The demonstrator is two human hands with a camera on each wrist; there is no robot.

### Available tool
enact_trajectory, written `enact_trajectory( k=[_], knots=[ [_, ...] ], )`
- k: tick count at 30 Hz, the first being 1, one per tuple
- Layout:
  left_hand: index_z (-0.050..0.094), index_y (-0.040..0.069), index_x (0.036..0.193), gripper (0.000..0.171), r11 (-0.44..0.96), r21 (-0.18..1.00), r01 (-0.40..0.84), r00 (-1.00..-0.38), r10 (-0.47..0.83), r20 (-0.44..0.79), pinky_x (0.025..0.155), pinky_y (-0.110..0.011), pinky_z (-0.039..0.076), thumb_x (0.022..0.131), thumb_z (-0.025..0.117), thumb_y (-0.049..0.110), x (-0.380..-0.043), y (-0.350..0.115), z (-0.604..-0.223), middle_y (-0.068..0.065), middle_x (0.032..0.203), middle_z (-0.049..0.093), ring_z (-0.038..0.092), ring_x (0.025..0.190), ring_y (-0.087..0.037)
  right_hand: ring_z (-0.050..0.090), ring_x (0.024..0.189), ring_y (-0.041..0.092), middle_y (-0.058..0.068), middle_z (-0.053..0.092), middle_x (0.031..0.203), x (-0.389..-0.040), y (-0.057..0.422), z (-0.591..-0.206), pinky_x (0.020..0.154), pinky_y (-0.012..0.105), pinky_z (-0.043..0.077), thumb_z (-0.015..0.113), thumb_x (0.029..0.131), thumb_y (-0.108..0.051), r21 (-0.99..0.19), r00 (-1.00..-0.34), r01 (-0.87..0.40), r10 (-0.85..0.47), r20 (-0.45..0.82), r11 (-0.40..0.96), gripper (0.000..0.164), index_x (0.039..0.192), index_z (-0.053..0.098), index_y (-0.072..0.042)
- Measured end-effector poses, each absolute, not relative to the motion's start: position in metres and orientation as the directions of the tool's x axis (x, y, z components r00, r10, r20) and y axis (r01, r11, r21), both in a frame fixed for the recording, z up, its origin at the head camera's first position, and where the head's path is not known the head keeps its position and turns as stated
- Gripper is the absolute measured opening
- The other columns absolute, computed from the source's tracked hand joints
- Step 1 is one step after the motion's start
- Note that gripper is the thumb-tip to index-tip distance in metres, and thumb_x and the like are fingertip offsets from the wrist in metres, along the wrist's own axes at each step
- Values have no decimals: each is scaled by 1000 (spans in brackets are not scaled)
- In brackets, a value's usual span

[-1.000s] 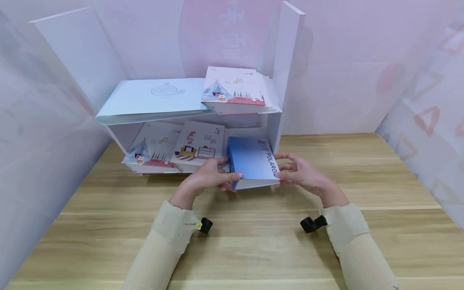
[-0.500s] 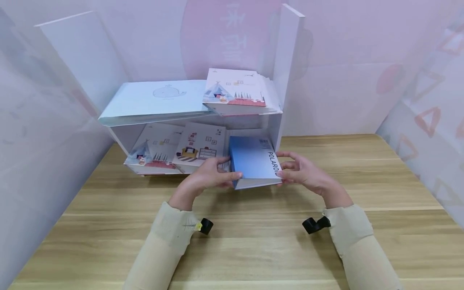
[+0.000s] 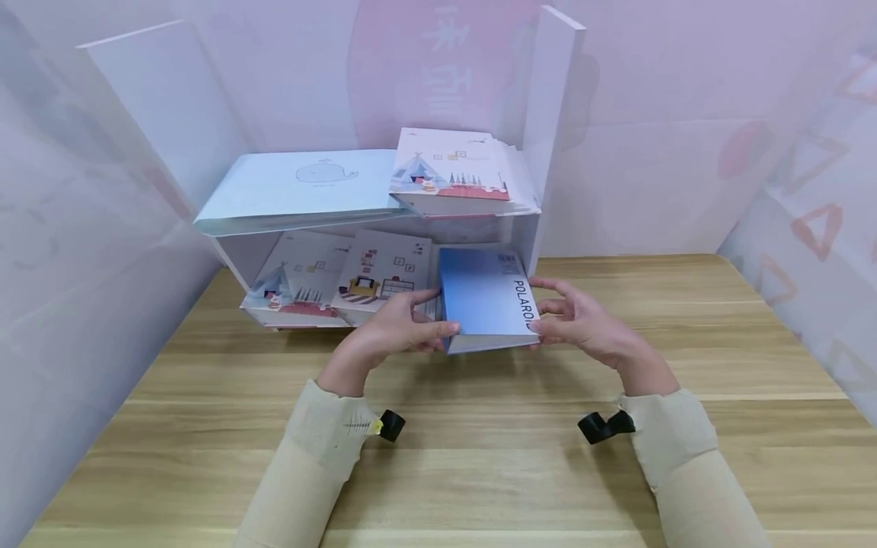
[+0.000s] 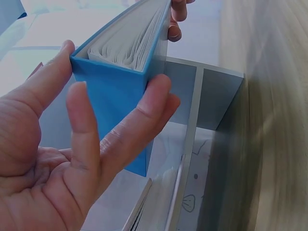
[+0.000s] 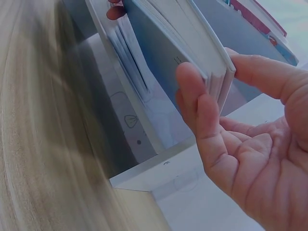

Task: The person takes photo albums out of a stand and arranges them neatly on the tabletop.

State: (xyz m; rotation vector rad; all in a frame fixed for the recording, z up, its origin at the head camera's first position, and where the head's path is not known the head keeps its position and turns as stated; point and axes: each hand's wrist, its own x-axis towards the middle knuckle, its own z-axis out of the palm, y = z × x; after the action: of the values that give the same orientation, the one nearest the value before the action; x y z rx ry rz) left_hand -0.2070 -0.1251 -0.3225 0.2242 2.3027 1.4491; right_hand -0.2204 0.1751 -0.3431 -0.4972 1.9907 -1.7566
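Observation:
A blue photo album [image 3: 483, 293] lettered POLAROID lies cover up in the right part of the white shelf's lower level, its front end jutting out. My left hand [image 3: 390, 327] pinches its left side, the thumb on the cover. From the right, my right hand [image 3: 582, 326] grips the other side, thumb on top and fingers beneath. In the left wrist view the album's blue spine [image 4: 113, 106] stands between my thumb and fingers. The right wrist view has its page edges [image 5: 192, 38] showing between the covers, which my right fingers [image 5: 192, 86] clasp. Its far end is hidden inside the shelf.
Left of it, two illustrated albums [image 3: 380, 274] [image 3: 301, 278] lean on the lower level. Above lie a pale blue whale album [image 3: 308, 183] and a stack topped by a tent-picture album [image 3: 448, 167]. The white shelf's upright side [image 3: 555, 99] rises at right. All stands on a wooden table [image 3: 479, 472].
The blue album has slid a little farther back into the lower level, both hands moving along with it. The view has shifted slightly. The other albums have stayed put.

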Motion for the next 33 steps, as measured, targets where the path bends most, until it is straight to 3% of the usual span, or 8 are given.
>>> enact_trajectory(
  k=[7,10,19,29,33],
  knots=[
    [20,9,159,86,359,924,-134,-903,339,-263,90,-38,58,92,73,21,-206,-125,-322,-23,120,68,74,95,-23,68,97,19,20,57,125,-219,174,-341,87,43,59,61,94,3,-994,-841,-4,-538,-56,110,80,157,13,-4],
    [21,11,159,86,343,929,-135,-905,339,-257,92,-38,58,92,73,20,-205,-125,-323,-23,126,64,72,99,-22,68,98,19,21,56,127,-219,174,-341,88,44,59,62,93,2,-993,-841,-8,-537,-55,114,81,157,13,-5],
    [20,11,159,85,335,936,-109,-910,346,-230,99,-46,53,92,72,16,-204,-126,-318,-23,134,58,71,104,-25,69,96,19,12,59,120,-218,173,-336,86,43,59,60,94,3,-995,-834,-30,-551,-30,99,81,158,13,-9],
    [20,14,159,84,336,937,-100,-910,350,-222,99,-45,54,93,71,17,-201,-126,-313,-18,116,66,71,95,-17,69,98,18,23,51,134,-214,174,-330,83,37,60,61,93,3,-994,-840,-44,-542,-16,97,81,158,13,-10],
    [20,14,159,84,335,937,-99,-910,350,-221,99,-43,55,93,71,18,-198,-127,-310,-18,116,66,71,94,-16,69,97,18,19,54,131,-213,173,-328,84,37,60,61,93,3,-995,-838,-53,-545,-5,90,81,158,14,-10]
  ],
)
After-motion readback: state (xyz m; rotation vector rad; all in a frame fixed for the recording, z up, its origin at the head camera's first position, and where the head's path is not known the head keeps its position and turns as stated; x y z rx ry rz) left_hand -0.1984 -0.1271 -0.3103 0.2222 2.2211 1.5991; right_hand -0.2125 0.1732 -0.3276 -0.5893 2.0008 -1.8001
